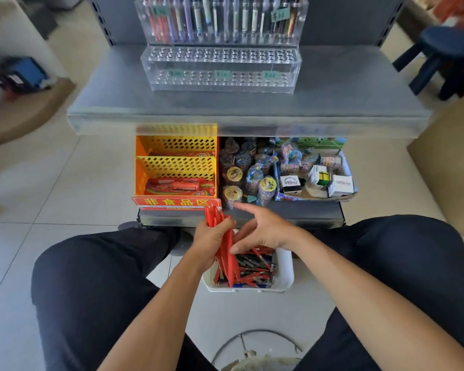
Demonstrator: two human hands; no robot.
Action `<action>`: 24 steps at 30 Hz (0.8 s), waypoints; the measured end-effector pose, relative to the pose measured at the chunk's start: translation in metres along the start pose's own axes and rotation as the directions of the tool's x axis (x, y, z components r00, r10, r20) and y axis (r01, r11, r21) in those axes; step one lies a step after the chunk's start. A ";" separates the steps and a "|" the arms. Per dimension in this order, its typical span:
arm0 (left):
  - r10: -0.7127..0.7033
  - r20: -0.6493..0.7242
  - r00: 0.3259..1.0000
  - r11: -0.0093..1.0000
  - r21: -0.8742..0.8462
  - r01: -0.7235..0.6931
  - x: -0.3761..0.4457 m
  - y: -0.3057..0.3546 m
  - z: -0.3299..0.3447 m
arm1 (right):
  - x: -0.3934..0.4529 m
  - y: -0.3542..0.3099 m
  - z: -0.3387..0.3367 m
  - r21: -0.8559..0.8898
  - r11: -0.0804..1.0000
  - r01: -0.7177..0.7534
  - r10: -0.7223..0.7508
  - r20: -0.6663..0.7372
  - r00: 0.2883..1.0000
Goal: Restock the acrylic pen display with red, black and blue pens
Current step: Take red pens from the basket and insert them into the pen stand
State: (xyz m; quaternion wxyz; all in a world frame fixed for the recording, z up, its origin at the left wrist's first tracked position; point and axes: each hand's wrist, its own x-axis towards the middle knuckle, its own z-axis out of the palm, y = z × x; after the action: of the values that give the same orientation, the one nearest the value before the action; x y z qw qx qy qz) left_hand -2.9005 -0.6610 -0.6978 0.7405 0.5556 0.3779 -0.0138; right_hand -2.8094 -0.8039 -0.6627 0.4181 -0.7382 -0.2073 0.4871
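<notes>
The left hand point(212, 236) clenched a bundle of red pens point(225, 250) above the white bin point(285, 266) of mixed pens on the floor; the right hand point(263, 231) hung released, fingers loosely spread beside the bundle. Light, stiff and smooth, the pens would likely slip unless pinched mid-barrel. The acrylic display point(220, 68) stood well apart on the shelf point(346, 103), its front holes unfilled, the shelf lip jutting between

The white plastic bin of pens point(285, 266) sits on the floor before the grey metal shelf point(332, 84); the clear acrylic pen display point(220, 68) stands on that shelf.
</notes>
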 end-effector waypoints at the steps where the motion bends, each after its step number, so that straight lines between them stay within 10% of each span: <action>1: 0.013 -0.020 1.000 1.000 -0.006 -0.014 0.001 0.002 0.001 | -0.001 -0.002 -0.003 -0.013 1.000 0.006 -0.006 -0.023 1.000; 13: 0.110 -0.132 0.985 0.969 -0.205 -0.136 -0.005 0.040 0.014 | -0.005 -0.022 0.001 -0.129 0.990 0.063 -0.098 -0.287 0.953; 19: 0.115 -0.099 0.989 0.891 -0.429 -0.146 -0.031 0.080 0.017 | -0.030 -0.043 0.009 0.212 0.975 -0.064 0.047 0.083 0.995; 24: 0.271 0.048 0.961 0.865 -0.451 -0.222 -0.068 0.095 0.019 | -0.049 -0.067 0.013 0.130 0.991 -0.015 0.005 0.077 0.997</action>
State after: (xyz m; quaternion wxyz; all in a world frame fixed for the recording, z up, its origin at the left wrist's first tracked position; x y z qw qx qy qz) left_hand -2.8970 -0.6679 -0.5801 0.8622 0.4154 0.2558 0.1366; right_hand -2.8351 -0.7954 -0.5834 0.4548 -0.6910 -0.1870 0.5298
